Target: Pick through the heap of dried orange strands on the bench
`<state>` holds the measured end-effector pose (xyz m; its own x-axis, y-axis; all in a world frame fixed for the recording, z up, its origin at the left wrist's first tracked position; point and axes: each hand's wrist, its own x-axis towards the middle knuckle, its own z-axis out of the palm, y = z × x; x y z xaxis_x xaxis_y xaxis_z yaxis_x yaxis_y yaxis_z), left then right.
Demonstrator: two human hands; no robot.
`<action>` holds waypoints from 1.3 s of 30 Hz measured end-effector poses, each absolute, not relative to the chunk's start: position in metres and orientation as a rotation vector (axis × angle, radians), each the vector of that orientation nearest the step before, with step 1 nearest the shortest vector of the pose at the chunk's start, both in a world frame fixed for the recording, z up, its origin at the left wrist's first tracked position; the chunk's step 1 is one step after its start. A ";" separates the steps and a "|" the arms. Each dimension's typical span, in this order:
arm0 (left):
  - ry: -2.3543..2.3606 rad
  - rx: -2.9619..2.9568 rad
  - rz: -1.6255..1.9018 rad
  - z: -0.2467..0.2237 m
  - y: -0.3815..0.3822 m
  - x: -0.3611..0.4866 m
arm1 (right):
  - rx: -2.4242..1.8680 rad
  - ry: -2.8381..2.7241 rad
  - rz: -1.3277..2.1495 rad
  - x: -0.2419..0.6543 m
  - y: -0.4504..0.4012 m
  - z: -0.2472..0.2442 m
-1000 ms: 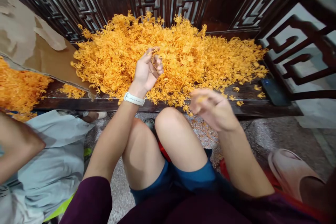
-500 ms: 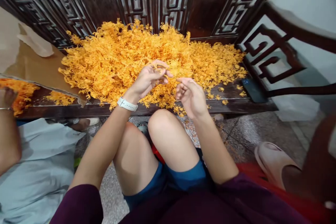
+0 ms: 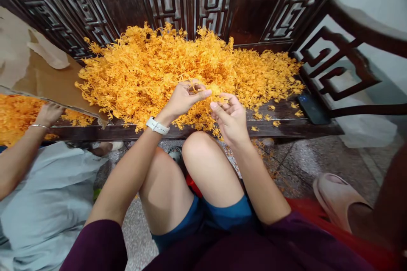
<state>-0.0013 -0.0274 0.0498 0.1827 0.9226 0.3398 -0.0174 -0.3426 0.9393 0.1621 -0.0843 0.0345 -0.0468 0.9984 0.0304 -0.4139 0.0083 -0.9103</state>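
A big heap of small orange, spidery pieces with thin strands (image 3: 143, 63) lies in front of me; their exact kind I cannot make out. Over its front part my left hand (image 3: 187, 96), with a white watch band on the wrist, is closed on an orange piece whose thin strands show between the fingers. My right hand (image 3: 230, 114) is just to the right, thumb and fingers curled together at an orange bit near the fingertips. The two hands are close but apart. What lies inside the right fingers is mostly hidden.
The heap rests on a dark wooden bench (image 3: 286, 129) with a carved back. A phone (image 3: 313, 109) lies at its right end by the armrest. Cardboard (image 3: 54, 84) stands at left. Beyond it, another person's hand (image 3: 49, 114) is at more orange pieces. A slipper-clad foot (image 3: 340, 199) is at right.
My left thumb has stretched toward the right, and my right fingers have shifted, with the thumb now showing in front. The other person's hand has moved right into fuller view.
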 end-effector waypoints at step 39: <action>1.062 0.947 1.505 0.068 -0.020 -0.007 | -0.862 -1.641 1.801 0.211 -0.109 0.044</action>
